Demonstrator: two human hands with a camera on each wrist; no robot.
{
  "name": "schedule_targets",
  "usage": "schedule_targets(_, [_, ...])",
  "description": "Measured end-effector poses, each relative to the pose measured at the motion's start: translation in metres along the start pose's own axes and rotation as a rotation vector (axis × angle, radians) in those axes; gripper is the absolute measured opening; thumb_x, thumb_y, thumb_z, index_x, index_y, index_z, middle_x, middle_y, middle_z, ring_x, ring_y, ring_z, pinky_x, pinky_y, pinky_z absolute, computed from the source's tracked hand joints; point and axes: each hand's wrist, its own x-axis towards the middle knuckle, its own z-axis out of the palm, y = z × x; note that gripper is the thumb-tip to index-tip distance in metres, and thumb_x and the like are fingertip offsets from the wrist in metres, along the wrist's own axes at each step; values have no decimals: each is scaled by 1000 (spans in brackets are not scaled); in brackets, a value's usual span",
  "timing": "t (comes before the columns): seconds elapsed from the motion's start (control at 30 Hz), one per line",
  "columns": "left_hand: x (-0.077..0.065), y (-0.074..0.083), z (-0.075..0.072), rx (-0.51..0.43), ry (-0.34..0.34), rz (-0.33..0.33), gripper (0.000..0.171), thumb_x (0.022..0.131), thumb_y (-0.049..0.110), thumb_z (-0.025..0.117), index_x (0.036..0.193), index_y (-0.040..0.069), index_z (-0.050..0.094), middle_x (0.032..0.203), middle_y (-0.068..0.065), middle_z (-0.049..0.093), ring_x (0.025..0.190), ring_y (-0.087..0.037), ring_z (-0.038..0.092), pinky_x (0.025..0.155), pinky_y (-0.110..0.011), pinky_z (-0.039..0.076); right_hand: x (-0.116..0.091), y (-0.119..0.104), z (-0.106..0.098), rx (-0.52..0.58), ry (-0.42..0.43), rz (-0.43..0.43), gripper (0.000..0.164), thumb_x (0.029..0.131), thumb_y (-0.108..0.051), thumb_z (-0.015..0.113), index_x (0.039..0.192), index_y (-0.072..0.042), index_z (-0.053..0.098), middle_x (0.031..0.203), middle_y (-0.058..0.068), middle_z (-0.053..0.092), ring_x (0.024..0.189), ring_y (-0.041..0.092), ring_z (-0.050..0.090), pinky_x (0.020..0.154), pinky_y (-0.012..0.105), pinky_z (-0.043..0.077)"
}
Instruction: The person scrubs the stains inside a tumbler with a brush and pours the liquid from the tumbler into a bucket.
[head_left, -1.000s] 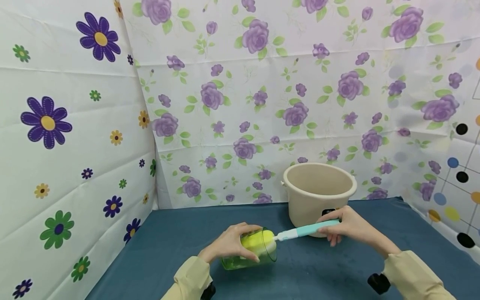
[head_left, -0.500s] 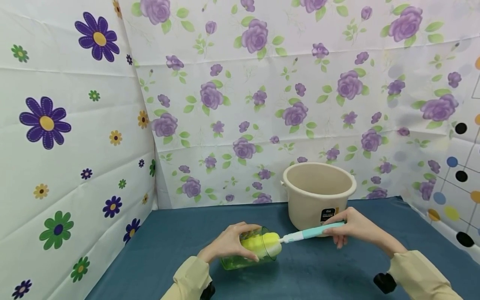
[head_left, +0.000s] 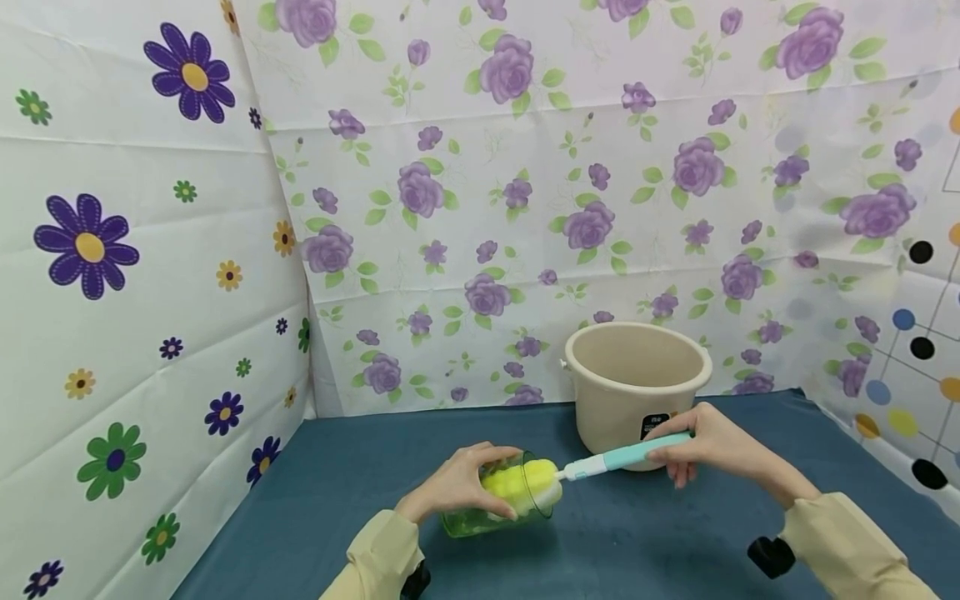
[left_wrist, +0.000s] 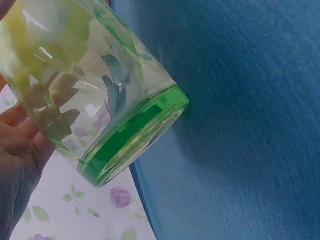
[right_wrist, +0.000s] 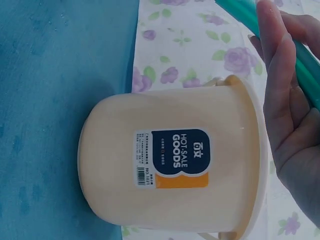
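A clear green glass cup [head_left: 480, 523] lies tilted on its side, mouth toward the right, gripped around its body by my left hand [head_left: 461, 482]. Its thick green base [left_wrist: 135, 137] shows in the left wrist view. Partly inside the cup's mouth is the yellow and white sponge head of a cup brush [head_left: 542, 483]. My right hand [head_left: 708, 446] pinches the brush's teal and white handle [head_left: 626, 455] near its end. In the right wrist view the fingers [right_wrist: 280, 65] curl about the teal handle.
Behind the right hand stands a cream bucket [head_left: 600, 408] with a dark label [right_wrist: 180, 152]. A blue cloth [head_left: 360, 467] covers the table. Flower-printed sheets [head_left: 450, 250] hang at the back and left, and a dotted one at the right.
The brush has shifted a little to the right, its sponge head sticking farther out of the cup. The right hand moved right with it; the left hand and cup stay nearly still.
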Motion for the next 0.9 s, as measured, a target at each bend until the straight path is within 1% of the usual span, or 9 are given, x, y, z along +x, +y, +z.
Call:
schedule_targets(0.17, [1, 1, 0, 14, 3, -1, 74, 67, 45, 77, 132, 22, 49, 99, 11, 50, 81, -9, 47, 64, -26, 41, 1, -3, -5, -9, 18, -32, 24, 85, -7, 63, 105, 6, 64, 63, 13, 62, 50, 28, 60, 45, 42, 47])
schedule_targets(0.3, [1, 0, 1, 13, 5, 0, 74, 67, 45, 77, 132, 23, 49, 99, 11, 51, 81, -9, 48, 64, -26, 41, 2, 0, -8, -30, 34, -41, 24, 85, -7, 63, 105, 6, 64, 63, 11, 63, 50, 27, 60, 44, 41, 47])
schedule_targets(0.57, [-1, -2, 1, -7, -2, -6, 75, 68, 45, 76, 133, 23, 48, 101, 11, 50, 84, -9, 47, 66, -28, 41, 0, 8, -11, -35, 36, -10, 26, 86, -8, 63, 105, 8, 63, 64, 10, 63, 51, 27, 60, 45, 41, 47])
schedule_targets(0.77, [-2, -1, 0, -23, -1, -9, 75, 68, 46, 76, 134, 24, 46, 104, 10, 50, 92, -10, 47, 72, -31, 41, -4, 12, -12, -16, 24, 28, 25, 86, -9, 62, 105, 7, 63, 63, 12, 62, 51, 30, 59, 47, 42, 47])
schedule_targets(0.9, [-2, -1, -1, -25, 0, -9, 74, 68, 46, 76, 134, 25, 46, 105, 10, 49, 95, -10, 47, 75, -33, 41, -7, 15, -13, -19, 11, 41, 24, 86, -10, 62, 104, 6, 64, 61, 12, 61, 50, 29, 59, 47, 43, 47])
